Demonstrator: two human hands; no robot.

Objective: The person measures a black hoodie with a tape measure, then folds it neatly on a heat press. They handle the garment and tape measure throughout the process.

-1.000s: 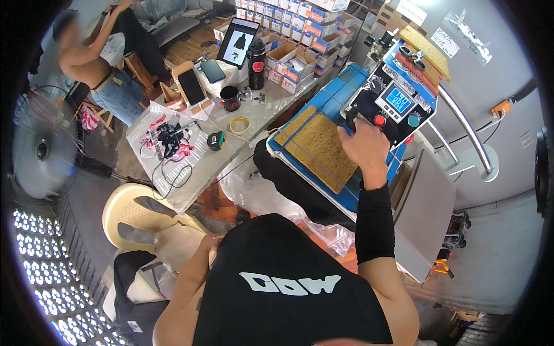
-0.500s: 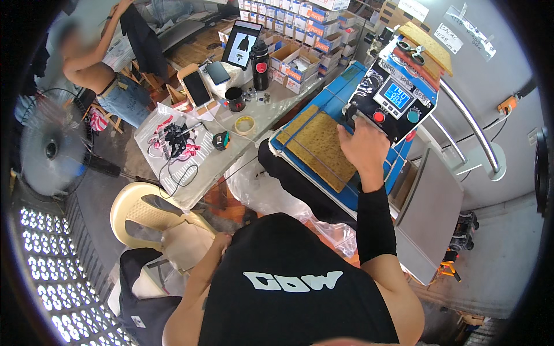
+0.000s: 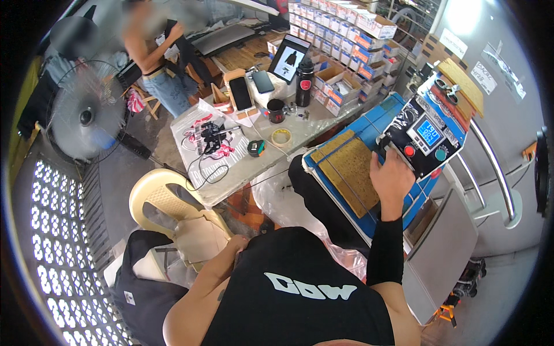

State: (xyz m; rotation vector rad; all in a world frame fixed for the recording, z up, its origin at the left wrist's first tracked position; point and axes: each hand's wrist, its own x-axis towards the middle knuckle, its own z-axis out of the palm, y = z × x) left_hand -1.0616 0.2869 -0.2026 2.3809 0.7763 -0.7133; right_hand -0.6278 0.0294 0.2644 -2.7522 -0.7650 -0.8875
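Note:
A heat press with a black control box (image 3: 430,135) stands at my right, its display lit blue and red and green buttons below. My right hand (image 3: 391,177), with a black sleeve on the forearm, is closed round the black handle (image 3: 383,144) at the box's near left corner. Under the box lie a blue press bed (image 3: 369,118) and a tan-brown pad (image 3: 349,170) crossed by thin cords. By my waist, at the edge of my black top, is my left hand (image 3: 238,244); its fingers are largely hidden.
Left of the press, a table (image 3: 231,184) holds cables, a tape measure (image 3: 256,148), a tape roll (image 3: 281,137), a mug (image 3: 276,111), a bottle (image 3: 304,86) and a tablet. A cream chair (image 3: 158,190) and fan (image 3: 86,117) stand left. Another person holds dark cloth beyond.
My view has swung left, so the scene sits farther right. My right hand stays on the handle and my left by my waist. The other person's arms have come down with the dark cloth.

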